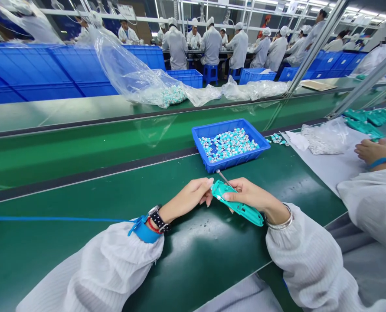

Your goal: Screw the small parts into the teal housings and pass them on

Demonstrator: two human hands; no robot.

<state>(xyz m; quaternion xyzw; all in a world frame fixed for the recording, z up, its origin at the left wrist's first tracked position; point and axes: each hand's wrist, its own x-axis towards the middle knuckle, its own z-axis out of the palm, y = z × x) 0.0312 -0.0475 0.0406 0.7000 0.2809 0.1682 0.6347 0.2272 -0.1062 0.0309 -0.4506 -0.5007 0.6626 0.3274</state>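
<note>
My right hand (250, 195) is wrapped around a long teal plastic housing (248, 212), held tilted above the green bench with its open inner side partly showing. A thin metal rod (224, 177) with a rounded tip also sticks out of that hand, pointing up and left past the housing. At the housing's far left end, my left hand (197, 190) is closed in a pinch against its tip. Whatever small piece sits between those left fingertips is hidden. Just beyond both hands stands a blue tray (217, 165) of small teal and white parts.
Loose parts (276, 138) lie right of the tray, near a white sheet with a bag of small pieces (326, 138). A co-worker's hand (373, 151) rests by teal housings (365, 123). A blue cord (56, 219) runs left from my wrist. Behind is a raised ledge with plastic bags (137, 73).
</note>
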